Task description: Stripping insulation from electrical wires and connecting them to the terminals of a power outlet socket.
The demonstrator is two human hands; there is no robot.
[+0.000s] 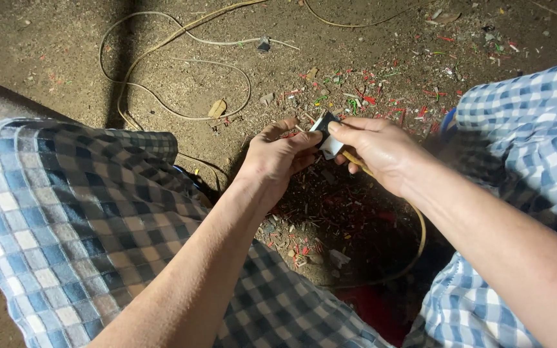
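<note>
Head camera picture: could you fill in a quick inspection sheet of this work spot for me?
Surface: bare dirt floor.
Job's things: small black-and-white plug on a yellow cord.
Clutter: red and green wire scraps scattered about.
Hands: left hand and right hand both pinch the plug.
Cables: loose pale cable looped on the floor.
Surroundings: checked cloth over the knees.
</note>
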